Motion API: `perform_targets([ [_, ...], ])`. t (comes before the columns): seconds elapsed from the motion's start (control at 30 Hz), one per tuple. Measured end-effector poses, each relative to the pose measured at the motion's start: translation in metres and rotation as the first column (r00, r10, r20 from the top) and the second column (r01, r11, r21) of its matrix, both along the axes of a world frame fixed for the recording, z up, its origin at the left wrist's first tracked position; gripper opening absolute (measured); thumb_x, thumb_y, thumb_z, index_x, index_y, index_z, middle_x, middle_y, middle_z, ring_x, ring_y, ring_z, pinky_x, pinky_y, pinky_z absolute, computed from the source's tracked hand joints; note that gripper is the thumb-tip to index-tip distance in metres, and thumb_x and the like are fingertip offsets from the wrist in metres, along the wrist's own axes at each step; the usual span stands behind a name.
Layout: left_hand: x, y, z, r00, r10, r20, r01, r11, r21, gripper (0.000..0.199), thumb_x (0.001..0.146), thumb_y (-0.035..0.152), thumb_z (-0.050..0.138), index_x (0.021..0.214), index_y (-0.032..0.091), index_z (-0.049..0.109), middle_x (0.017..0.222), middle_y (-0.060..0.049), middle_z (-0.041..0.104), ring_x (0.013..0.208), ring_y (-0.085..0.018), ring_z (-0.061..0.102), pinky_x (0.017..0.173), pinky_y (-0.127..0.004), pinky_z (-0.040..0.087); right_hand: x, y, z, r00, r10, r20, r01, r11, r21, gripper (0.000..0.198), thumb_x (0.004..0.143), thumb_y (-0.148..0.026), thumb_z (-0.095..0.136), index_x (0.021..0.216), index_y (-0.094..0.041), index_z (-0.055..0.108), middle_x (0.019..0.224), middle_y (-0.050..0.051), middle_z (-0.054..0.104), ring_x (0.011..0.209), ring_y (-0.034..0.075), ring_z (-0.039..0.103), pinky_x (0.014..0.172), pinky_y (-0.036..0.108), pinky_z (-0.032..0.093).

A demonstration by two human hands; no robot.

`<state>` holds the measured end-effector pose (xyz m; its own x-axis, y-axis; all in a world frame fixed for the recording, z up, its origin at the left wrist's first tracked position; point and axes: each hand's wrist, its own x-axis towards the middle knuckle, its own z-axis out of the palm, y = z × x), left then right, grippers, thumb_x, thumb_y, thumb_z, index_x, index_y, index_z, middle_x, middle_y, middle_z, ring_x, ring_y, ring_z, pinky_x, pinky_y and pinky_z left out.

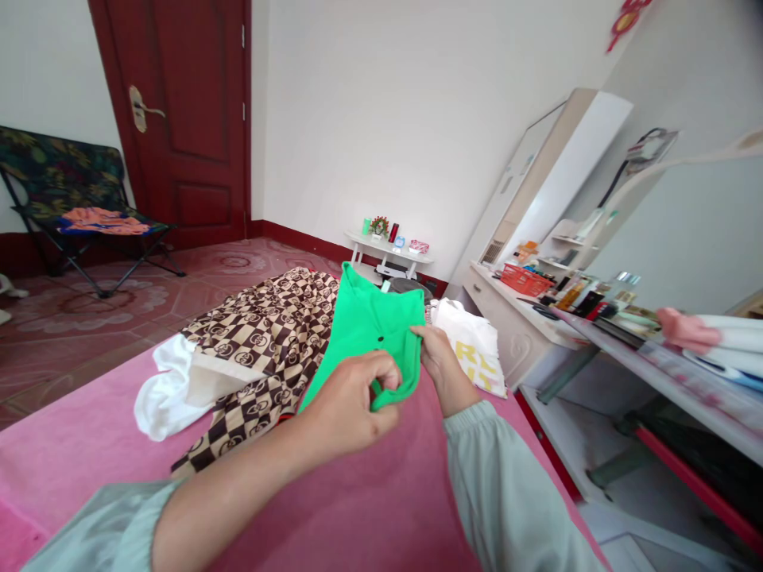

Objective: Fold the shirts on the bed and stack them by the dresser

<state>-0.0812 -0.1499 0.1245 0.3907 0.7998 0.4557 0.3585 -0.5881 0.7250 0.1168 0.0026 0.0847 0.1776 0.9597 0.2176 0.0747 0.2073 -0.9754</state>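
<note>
Left hand (358, 401): curling, apparently pinching the green garment (373, 314) at its six o'clock, contact part-hidden. Right hand (439, 356): pinching its three-o'clock edge. Garment: lying twelve o'clock of the wearer; keeping edges level should be limiting creases. Patterned cloth (268, 318): lying at ten.

Green garment (363, 318), one. Soft-looking cloth, bright plain green, with a single small round dark spot (381, 338) near the middle of the visible face; button or mark, cannot be told. Type of garment indistinct. Condition: partly gathered, lightly creased, near right edge doubled into a thick, rounded band. Pose: raised at a slant, far edge dipping between two corners, left side trailing toward the near left. Gripped at the near edge by the left hand (361, 401), pinched at the right edge by the right hand (439, 353). Location: scene centre, over a pink cover (381, 500).
</note>
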Motion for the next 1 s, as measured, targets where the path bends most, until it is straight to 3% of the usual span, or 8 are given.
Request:
perform_targets([
  [0.07, 0.015, -0.003, -0.035, 0.99, -0.067, -0.121, 0.056, 0.994, -0.092, 0.011, 0.073, 0.023, 0.059, 0.082, 0.02, 0.055, 0.083, 0.0, 0.06, 0.076, -0.015, 0.055, 0.072, -0.026, 0.044, 0.023, -0.018, -0.028, 0.997, -0.077, -0.016, 0.075, 0.994, -0.077, 0.016, 0.064, -0.029, 0.06, 0.075, -0.018, 0.06, 0.064, 0.006, 0.066, 0.064, 0.022, 0.064, 0.057, 0.035, 0.054],
  [0.17, 0.028, -0.014, -0.08, 0.931, -0.236, -0.279, 0.194, 0.966, -0.169, 0.046, 0.067, 0.044, 0.073, 0.106, 0.023, 0.062, 0.112, -0.006, 0.061, 0.099, -0.024, 0.056, 0.087, -0.033, 0.045, 0.055, -0.047, -0.073, 0.972, -0.233, -0.025, 0.227, 0.965, -0.132, 0.033, 0.062, -0.032, 0.061, 0.092, -0.018, 0.059, 0.088, 0.01, 0.068, 0.081, 0.024, 0.065, 0.065, 0.038, 0.055],
  [0.3, 0.028, -0.016, -0.093, 0.911, -0.315, -0.266, 0.273, 0.944, -0.184, 0.036, 0.078, 0.046, 0.064, 0.107, 0.025, 0.067, 0.116, -0.004, 0.063, 0.107, -0.023, 0.056, 0.095, -0.034, 0.041, 0.072, -0.072, -0.098, 0.919, -0.383, 0.089, 0.384, 0.923, 0.002, 0.05, 0.065, -0.036, 0.059, 0.11, -0.013, 0.057, 0.114, 0.015, 0.062, 0.104, 0.027, 0.06, 0.085, 0.042, 0.051],
  [0.43, 0.021, 0.014, -0.085, 0.936, -0.262, -0.233, 0.211, 0.952, -0.224, 0.028, 0.09, 0.036, 0.048, 0.099, 0.02, 0.069, 0.094, -0.002, 0.07, 0.085, -0.017, 0.063, 0.077, -0.025, 0.048, 0.051, -0.084, -0.086, 0.87, -0.338, 0.358, 0.25, 0.93, 0.27, 0.036, 0.077, -0.028, 0.049, 0.108, -0.014, 0.061, 0.112, 0.013, 0.063, 0.106, 0.024, 0.057, 0.092, 0.041, 0.047],
  [0.5, 0.016, 0.036, -0.087, 0.935, -0.156, -0.318, 0.121, 0.985, -0.127, 0.031, 0.088, 0.035, 0.051, 0.111, 0.02, 0.065, 0.113, -0.005, 0.066, 0.102, -0.02, 0.06, 0.089, -0.029, 0.045, 0.037, -0.087, -0.081, 0.832, -0.263, 0.489, 0.111, 0.942, 0.317, 0.029, 0.08, -0.024, 0.047, 0.103, -0.018, 0.064, 0.111, 0.011, 0.063, 0.108, 0.023, 0.056, 0.094, 0.04, 0.045],
  [0.63, 0.006, 0.067, -0.105, 0.851, -0.004, -0.525, 0.016, 1.0, 0.017, 0.062, 0.086, 0.053, 0.049, 0.14, 0.022, 0.041, 0.151, -0.009, 0.032, 0.138, -0.027, 0.028, 0.112, -0.042, 0.023, 0.024, -0.089, -0.086, 0.72, -0.119, 0.684, -0.058, 0.972, 0.229, 0.025, 0.08, -0.02, 0.048, 0.097, -0.019, 0.066, 0.107, 0.009, 0.065, 0.104, 0.022, 0.058, 0.095, 0.038, 0.044],
  [0.77, 0.005, 0.072, -0.119, 0.809, 0.044, -0.587, -0.015, 0.998, 0.054, 0.068, 0.09, 0.063, 0.032, 0.146, 0.025, 0.03, 0.156, -0.007, 0.019, 0.143, -0.026, 0.012, 0.115, -0.044, 0.013, 0.028, -0.083, -0.083, 0.606, -0.103, 0.789, -0.015, 0.99, 0.141, 0.025, 0.085, -0.02, 0.045, 0.092, -0.02, 0.068, 0.099, 0.006, 0.069, 0.095, 0.02, 0.062, 0.086, 0.032, 0.046],
  [1.0, 0.009, 0.067, -0.117, 0.796, 0.075, -0.601, -0.041, 0.997, 0.07, 0.069, 0.09, 0.065, 0.027, 0.146, 0.025, 0.031, 0.156, -0.007, 0.019, 0.143, -0.027, 0.013, 0.115, -0.046, 0.013, 0.019, -0.028, -0.047, 0.404, -0.141, 0.904, 0.146, 0.985, 0.089, 0.027, 0.087, -0.023, 0.047, 0.105, -0.022, 0.067, 0.095, 0.005, 0.07, 0.088, 0.019, 0.063, 0.074, 0.027, 0.043],
])
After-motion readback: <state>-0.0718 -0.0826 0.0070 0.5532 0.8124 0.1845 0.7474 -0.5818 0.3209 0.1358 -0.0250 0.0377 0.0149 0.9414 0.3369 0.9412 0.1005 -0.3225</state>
